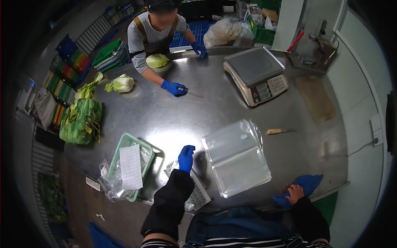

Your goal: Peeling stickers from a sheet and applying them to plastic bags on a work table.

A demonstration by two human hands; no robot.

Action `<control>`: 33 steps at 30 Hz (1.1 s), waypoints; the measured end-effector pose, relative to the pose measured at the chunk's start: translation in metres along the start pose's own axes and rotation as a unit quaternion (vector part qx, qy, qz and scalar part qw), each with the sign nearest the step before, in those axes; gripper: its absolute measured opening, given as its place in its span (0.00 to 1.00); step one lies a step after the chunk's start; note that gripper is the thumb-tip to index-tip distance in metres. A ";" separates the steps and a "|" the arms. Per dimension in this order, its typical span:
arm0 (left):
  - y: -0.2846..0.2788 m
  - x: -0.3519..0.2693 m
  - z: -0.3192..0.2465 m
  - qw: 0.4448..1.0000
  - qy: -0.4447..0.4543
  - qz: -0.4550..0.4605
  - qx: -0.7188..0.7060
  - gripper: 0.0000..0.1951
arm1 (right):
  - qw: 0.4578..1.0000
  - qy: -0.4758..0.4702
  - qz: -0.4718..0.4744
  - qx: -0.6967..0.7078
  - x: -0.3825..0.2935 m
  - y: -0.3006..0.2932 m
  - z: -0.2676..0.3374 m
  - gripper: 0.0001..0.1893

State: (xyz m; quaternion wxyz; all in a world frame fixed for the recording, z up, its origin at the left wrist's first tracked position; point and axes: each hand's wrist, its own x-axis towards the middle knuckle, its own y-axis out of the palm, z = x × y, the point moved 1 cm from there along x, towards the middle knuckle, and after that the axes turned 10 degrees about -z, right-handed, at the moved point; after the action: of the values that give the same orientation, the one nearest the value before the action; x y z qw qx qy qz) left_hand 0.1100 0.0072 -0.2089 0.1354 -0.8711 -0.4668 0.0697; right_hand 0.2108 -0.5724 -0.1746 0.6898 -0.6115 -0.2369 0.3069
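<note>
My left hand (pixel 186 158), in a blue glove, is above the steel table, beside a printed label sheet (pixel 198 196) that my sleeve partly covers. Its fingers lie close together and I see nothing in them. At the table's near right edge, my bare right hand (pixel 295 194) grips a crumpled blue cloth (pixel 310 183). Between my hands lies a stack of transparent plastic bags (pixel 237 158). A curved-blade knife with a yellowish handle (pixel 274 131) rests beyond the cloth. To the left, a light green plastic basket (pixel 151 152) holds a white gridded sheet (pixel 131 167) and plastic wrapping.
Across the steel table (pixel 149 114), a co-worker's blue-gloved hand (pixel 174 88) holds a knife. A weighing scale (pixel 256 74) stands at the far right. Napa cabbages (pixel 121 83) lie at the left, with a green net-wrapped bundle (pixel 83 121). A wall (pixel 361 93) bounds the right side.
</note>
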 end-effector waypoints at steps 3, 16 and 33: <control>-0.005 -0.038 -0.010 0.961 -0.015 0.268 0.072 0.08 | 0.999 -0.002 0.021 -0.043 -0.014 0.040 -0.026 0.12; -0.037 -0.072 -0.015 0.729 0.404 0.489 0.257 0.26 | 0.991 -0.123 0.052 0.010 -0.032 0.031 0.018 0.11; -0.046 -0.060 0.000 0.667 0.400 0.554 0.298 0.28 | 0.914 0.363 0.039 0.178 0.013 0.035 0.001 0.34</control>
State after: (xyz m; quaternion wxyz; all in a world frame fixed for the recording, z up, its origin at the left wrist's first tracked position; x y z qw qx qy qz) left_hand 0.0406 -0.0186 -0.1953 0.4978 -0.8270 0.2458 -0.0883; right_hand 0.2150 -0.5600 -0.2096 0.8133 -0.5565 0.1126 0.1277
